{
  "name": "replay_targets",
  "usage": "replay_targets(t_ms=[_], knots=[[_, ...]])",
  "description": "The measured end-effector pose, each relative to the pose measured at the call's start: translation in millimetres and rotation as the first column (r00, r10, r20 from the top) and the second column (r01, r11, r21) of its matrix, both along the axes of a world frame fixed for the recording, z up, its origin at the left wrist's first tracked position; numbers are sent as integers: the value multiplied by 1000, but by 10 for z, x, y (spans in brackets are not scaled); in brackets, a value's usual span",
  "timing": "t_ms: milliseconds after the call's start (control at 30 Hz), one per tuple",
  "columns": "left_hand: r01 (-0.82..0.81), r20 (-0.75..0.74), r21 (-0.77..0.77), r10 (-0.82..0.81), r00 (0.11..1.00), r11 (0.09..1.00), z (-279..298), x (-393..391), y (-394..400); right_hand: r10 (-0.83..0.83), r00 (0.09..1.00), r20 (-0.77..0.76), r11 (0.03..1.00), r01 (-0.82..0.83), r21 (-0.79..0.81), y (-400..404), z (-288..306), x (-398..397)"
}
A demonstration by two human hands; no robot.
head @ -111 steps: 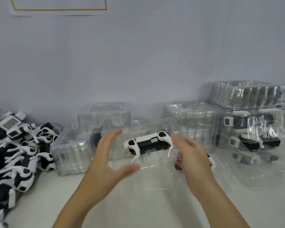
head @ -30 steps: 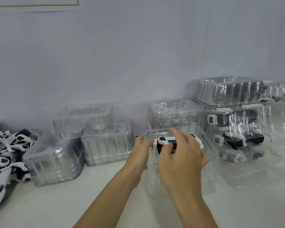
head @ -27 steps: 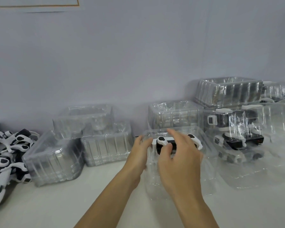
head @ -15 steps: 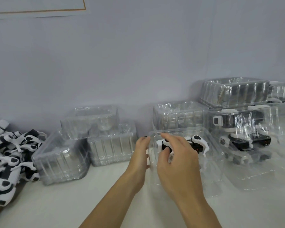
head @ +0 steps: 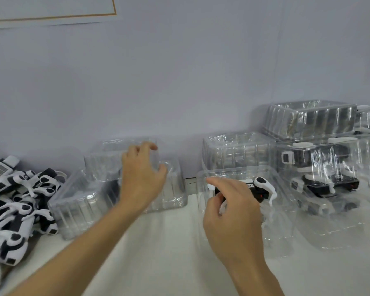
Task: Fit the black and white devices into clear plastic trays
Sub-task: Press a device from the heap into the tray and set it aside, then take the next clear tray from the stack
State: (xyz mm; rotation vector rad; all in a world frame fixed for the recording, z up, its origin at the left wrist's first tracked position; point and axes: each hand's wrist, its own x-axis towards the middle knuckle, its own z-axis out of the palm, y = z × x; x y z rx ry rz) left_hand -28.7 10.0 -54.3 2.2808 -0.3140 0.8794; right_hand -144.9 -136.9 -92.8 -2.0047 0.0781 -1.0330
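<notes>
A black and white device [head: 257, 187] sits inside a clear tray [head: 244, 208] at lower right of centre, its white limbs splayed against the plastic. The right hand [head: 233, 218] is over the tray's near side, fingers curled toward the device; whether they actually pinch it or only touch the plastic I cannot tell, since the hand covers the contact. The device looks seated but perhaps not pressed fully home.

The left hand [head: 142, 180] reaches up and left of centre to the stack of empty trays [head: 120, 184], fingers spread apart and bent over the top one, seemingly about to take it (it looks like contact, though the clear plastic makes that hard to judge).

At the right edge stand filled trays [head: 321, 180], with devices visible through the walls, and more nested empties [head: 310, 120] on top. At the far left lies a heap of loose devices [head: 15, 201], still unpacked.

So by my reading a few units are done, one is being finished, and the heap shows most of the work is left. All rests on a white table [head: 169, 253] against a pale wall [head: 179, 71].
</notes>
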Motion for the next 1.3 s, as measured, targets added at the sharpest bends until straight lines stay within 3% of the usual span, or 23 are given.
replay_targets(t_ms=[67, 100, 233, 333, 433, 500, 667, 800, 867, 967, 1067, 1300], knots=[[-82, 129, 228, 53, 990, 970, 129, 163, 206, 7, 999, 32, 1000, -7, -10, 74, 3, -10], [-119, 123, 327, 83, 989, 937, 178, 244, 304, 15, 999, 49, 1000, -14, -22, 127, 1, -15], [-114, -139, 681, 281, 950, 723, 215, 479, 632, 108, 988, 115, 990, -96, -103, 408, -30, -56], [-178, -40, 784, 335, 941, 595, 123, 485, 800, 179, 974, 142, 976, -157, -152, 582, -81, -76], [-308, 112, 782, 363, 925, 542, -13, 408, 867, 195, 969, 152, 971, -169, -172, 645, -123, -67], [-360, 208, 748, 318, 925, 557, -96, 379, 900, 199, 969, 145, 969, -172, -176, 648, -129, -63], [-398, 372, 533, 216, 903, 747, 28, 266, 926, 215, 975, 56, 970, -207, -128, 597, -155, -57], [-311, 407, 177, 218, 887, 934, 177, -34, 760, 226, 974, 22, 972, -224, -71, 581, -172, -51], [-214, 421, -47, 213, 881, 976, 186, -264, 653, 247, 969, 8, 969, -247, -30, 603, -171, -55], [-109, 385, -314, 231, 893, 943, 159, -588, 473, 311, 950, -40, 950, -310, 32, 624, -188, -64], [-69, 300, -457, 227, 927, 887, 178, -819, 344, 416, 902, -116, 908, -407, 98, 651, -214, -79], [54, 137, -524, 22, 990, 850, -45, -1118, 322, 541, 837, -87, 839, -529, 128, 727, -202, -116]])
